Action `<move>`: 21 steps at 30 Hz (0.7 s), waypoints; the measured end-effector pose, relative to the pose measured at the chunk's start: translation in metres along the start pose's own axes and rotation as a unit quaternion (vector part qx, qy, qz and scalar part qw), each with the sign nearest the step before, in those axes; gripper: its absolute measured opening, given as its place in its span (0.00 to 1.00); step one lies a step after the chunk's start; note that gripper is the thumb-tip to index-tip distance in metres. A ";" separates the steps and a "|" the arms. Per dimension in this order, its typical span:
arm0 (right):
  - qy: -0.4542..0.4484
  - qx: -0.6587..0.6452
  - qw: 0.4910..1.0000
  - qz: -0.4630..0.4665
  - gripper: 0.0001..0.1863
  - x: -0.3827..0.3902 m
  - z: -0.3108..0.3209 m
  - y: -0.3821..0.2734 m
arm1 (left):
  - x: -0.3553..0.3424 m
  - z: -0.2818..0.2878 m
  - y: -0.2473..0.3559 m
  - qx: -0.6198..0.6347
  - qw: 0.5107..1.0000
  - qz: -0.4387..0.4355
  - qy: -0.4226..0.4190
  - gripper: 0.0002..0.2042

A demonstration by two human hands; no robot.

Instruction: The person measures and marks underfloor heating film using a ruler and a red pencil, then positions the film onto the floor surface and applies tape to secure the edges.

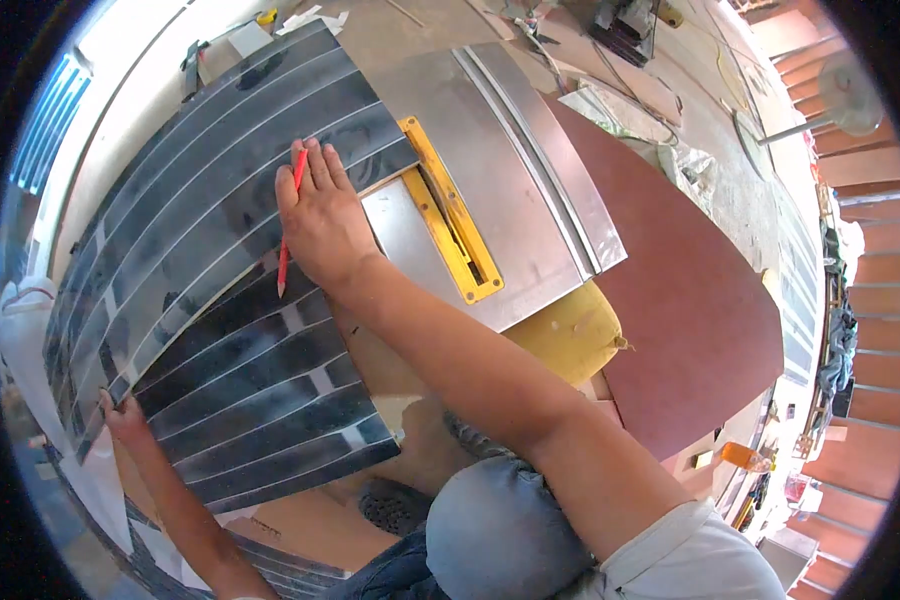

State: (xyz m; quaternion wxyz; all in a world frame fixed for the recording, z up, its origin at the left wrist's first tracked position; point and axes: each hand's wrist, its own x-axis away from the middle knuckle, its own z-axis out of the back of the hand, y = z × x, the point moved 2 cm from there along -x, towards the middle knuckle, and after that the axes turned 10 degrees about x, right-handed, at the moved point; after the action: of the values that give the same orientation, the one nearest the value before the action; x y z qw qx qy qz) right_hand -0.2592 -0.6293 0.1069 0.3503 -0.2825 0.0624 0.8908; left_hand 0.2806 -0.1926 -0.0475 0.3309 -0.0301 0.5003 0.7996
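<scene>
Under your hands lies a large, flat, glossy blackish-grey panel (pixel 200 190), ruled with thin pale stripes that look curved in this wide view; smudges dull its shine near your right hand (pixel 325 225). Its right edge reaches the yellow slotted insert (pixel 432 225) in the silver metal surface (pixel 495 140). Your right fingers lie flat on the panel, nearly together, with a slim red pencil (pixel 283 260) tucked among them, its tip toward you. Your left hand (pixel 125 420) pinches the panel's near-left edge, beside a similar dark striped panel (pixel 260 390) with short whitish blocks.
</scene>
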 end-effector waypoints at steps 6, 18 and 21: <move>0.000 0.000 1.000 -0.009 0.21 -0.001 0.002 0.001 | -0.010 0.005 -0.004 0.220 0.974 -0.012 0.052 0.22; 0.015 -0.006 1.000 -0.007 0.21 0.007 0.009 -0.003 | -0.004 0.023 0.033 -0.041 0.998 -0.010 -0.043 0.24; -0.016 0.007 1.000 -0.007 0.21 0.012 0.009 -0.002 | 0.015 0.007 0.035 0.024 0.999 -0.004 -0.031 0.24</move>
State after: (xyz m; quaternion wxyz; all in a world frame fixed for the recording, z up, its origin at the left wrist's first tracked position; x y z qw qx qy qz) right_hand -0.2691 -0.6177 0.1083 0.3594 -0.2657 0.0611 0.8925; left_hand 0.2511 -0.1891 -0.0224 0.3499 0.0008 0.5086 0.7867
